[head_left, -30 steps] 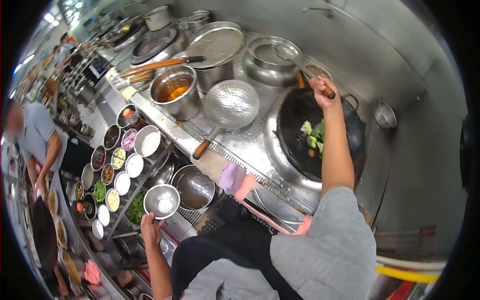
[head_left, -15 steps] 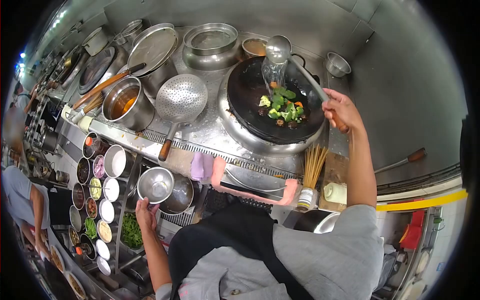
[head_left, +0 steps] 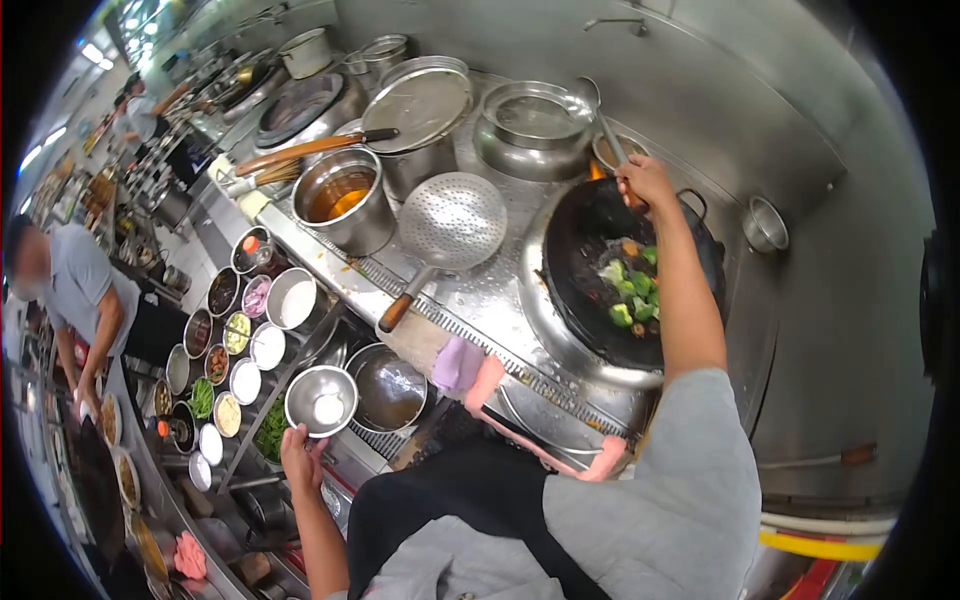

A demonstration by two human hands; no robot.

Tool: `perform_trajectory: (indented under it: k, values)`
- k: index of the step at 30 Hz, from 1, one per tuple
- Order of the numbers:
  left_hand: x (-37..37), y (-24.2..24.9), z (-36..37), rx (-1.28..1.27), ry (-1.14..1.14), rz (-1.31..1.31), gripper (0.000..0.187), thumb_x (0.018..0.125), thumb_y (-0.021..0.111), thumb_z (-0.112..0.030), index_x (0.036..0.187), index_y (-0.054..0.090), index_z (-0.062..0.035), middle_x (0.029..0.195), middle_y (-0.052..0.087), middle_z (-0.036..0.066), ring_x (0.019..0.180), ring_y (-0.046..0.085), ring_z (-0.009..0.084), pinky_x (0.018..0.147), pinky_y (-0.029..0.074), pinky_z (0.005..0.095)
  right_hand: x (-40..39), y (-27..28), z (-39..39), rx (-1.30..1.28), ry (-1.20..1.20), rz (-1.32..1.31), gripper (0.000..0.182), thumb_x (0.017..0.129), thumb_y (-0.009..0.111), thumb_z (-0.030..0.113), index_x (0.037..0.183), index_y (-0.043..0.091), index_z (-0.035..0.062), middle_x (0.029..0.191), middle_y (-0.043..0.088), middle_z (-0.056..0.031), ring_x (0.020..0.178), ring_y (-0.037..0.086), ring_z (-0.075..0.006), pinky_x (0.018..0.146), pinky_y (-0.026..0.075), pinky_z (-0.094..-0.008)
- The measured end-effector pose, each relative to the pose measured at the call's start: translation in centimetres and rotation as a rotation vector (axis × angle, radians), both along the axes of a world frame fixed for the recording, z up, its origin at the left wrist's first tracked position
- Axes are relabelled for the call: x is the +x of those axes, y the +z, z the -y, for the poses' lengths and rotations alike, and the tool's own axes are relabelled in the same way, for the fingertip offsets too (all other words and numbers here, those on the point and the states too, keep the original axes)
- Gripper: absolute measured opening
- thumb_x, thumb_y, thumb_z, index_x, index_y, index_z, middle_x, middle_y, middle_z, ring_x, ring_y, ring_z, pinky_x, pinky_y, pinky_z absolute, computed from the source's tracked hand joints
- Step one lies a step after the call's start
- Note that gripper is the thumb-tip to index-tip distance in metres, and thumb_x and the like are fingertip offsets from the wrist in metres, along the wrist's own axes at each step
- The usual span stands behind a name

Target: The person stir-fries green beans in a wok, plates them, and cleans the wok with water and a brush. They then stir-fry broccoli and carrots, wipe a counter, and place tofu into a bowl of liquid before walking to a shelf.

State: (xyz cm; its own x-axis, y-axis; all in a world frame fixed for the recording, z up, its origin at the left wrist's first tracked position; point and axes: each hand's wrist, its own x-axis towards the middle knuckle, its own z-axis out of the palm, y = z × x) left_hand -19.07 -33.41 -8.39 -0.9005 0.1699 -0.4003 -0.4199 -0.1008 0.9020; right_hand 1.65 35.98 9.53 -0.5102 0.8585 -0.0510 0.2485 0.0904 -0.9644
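My left hand grips the rim of a small metal bowl, which is tipped toward me and shows a white patch at its bottom. My right hand is closed around the wooden end of a ladle. The ladle's head points away from me, beside the covered steel pot at the back. Below my right forearm is a black wok on the burner, holding broccoli and orange pieces. My forearm hides part of the wok. A small orange flame shows at its far edge.
A perforated strainer lies on the steel counter beside a pot of amber liquid. Several seasoning containers stand at left. A pan of liquid sits just right of my bowl. A co-worker stands at far left.
The ladle was pouring clear liquid into the wok; now its head is farther back and the pouring has stopped. A flame shows behind the wok. My view has turned left.
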Motion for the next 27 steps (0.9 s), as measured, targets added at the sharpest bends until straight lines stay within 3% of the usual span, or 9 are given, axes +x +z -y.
perform_trajectory:
  k: [1, 5, 8, 9, 12, 16, 20, 24, 27]
  values:
    - [0.5, 0.3, 0.8, 0.001, 0.031, -0.011, 0.010, 0.095, 0.057, -0.016, 0.088, 0.053, -0.0122, 0.086, 0.057, -0.002, 0.080, 0.060, 0.0142, 0.068, 0.056, 0.0343, -2.5, -0.9, -1.5, 0.007, -0.009, 0.014, 0.009, 0.084, 0.058, 0.006, 0.086, 0.058, -0.0026, 0.057, 0.052, -0.0056, 0.038, 0.046, -0.0140, 0.035, 0.038, -0.0297]
    - [2.4, 0.3, 3.5, -0.010, 0.153, -0.001, 0.008, 0.095, 0.057, -0.016, 0.090, 0.054, -0.0124, 0.087, 0.057, -0.002, 0.081, 0.061, 0.0142, 0.070, 0.058, 0.0353, -10.9, -3.6, -4.3, -0.039, -0.072, 0.035, 0.007, 0.080, 0.056, 0.000, 0.073, 0.054, 0.0009, 0.055, 0.051, -0.0081, 0.038, 0.046, -0.0188, 0.035, 0.037, -0.0326]
    - [3.4, 0.5, 3.9, -0.015, 0.212, 0.016, 0.006, 0.095, 0.057, -0.015, 0.093, 0.055, -0.0110, 0.089, 0.058, 0.000, 0.081, 0.063, 0.0151, 0.071, 0.060, 0.0357, -13.8, -6.5, -7.7, -0.479, -0.018, -0.374, 0.012, 0.079, 0.056, -0.004, 0.071, 0.050, 0.0032, 0.056, 0.049, -0.0081, 0.044, 0.049, -0.0184, 0.039, 0.040, -0.0319]
    - [3.6, 0.2, 4.1, -0.015, 0.222, 0.023, 0.005, 0.095, 0.057, -0.015, 0.093, 0.055, -0.0107, 0.089, 0.059, 0.000, 0.081, 0.063, 0.0153, 0.071, 0.060, 0.0358, -14.3, -7.9, -10.7, -0.779, 0.033, -0.580, 0.016, 0.079, 0.057, -0.007, 0.072, 0.045, 0.0018, 0.065, 0.048, -0.0092, 0.054, 0.051, -0.0188, 0.045, 0.043, -0.0274]
    - [3.6, 0.0, 4.3, -0.016, 0.179, 0.045, 0.006, 0.095, 0.057, -0.015, 0.092, 0.054, -0.0111, 0.089, 0.058, 0.000, 0.081, 0.062, 0.0151, 0.073, 0.058, 0.0365, -11.8, -7.2, -10.0, -1.172, 0.081, -1.029, 0.018, 0.081, 0.056, -0.007, 0.076, 0.041, -0.0003, 0.075, 0.047, -0.0112, 0.063, 0.053, -0.0178, 0.047, 0.046, -0.0225]
    - [2.1, -1.2, 3.4, -0.011, 0.089, 0.063, 0.007, 0.095, 0.057, -0.016, 0.090, 0.054, -0.0112, 0.089, 0.058, -0.001, 0.080, 0.060, 0.0143, 0.074, 0.056, 0.0366, -7.2, -7.3, -7.2, -1.214, 0.232, -1.099, 0.017, 0.085, 0.056, -0.007, 0.084, 0.040, -0.0029, 0.081, 0.047, -0.0144, 0.066, 0.054, -0.0163, 0.048, 0.049, -0.0214]
    - [-0.5, -1.5, 1.1, 0.003, -0.042, 0.053, 0.009, 0.095, 0.057, -0.016, 0.087, 0.053, -0.0125, 0.087, 0.057, -0.002, 0.079, 0.059, 0.0120, 0.070, 0.055, 0.0333, 0.4, -4.0, -1.8, -1.171, 0.205, -1.102, 0.019, 0.088, 0.052, -0.007, 0.097, 0.036, -0.0066, 0.086, 0.046, -0.0170, 0.063, 0.055, -0.0147, 0.047, 0.049, -0.0223]
    - [-2.4, -1.2, -2.3, -0.011, -0.105, 0.037, 0.007, 0.094, 0.059, -0.016, 0.094, 0.053, -0.0118, 0.088, 0.056, -0.002, 0.080, 0.058, 0.0112, 0.068, 0.056, 0.0331, 8.8, -1.0, 4.3, -1.197, 0.273, -1.106, 0.022, 0.094, 0.049, 0.002, 0.105, 0.034, -0.0093, 0.095, 0.048, -0.0190, 0.060, 0.054, -0.0137, 0.045, 0.048, -0.0225]
    - [-3.6, -1.5, -4.3, -0.004, -0.187, 0.051, 0.007, 0.095, 0.059, -0.016, 0.097, 0.055, -0.0104, 0.090, 0.055, -0.002, 0.082, 0.059, 0.0119, 0.071, 0.057, 0.0342, 14.8, 0.2, 8.0, -1.058, 0.277, -0.990, 0.022, 0.096, 0.049, 0.007, 0.104, 0.039, -0.0105, 0.083, 0.052, -0.0136, 0.053, 0.052, -0.0141, 0.042, 0.046, -0.0225]
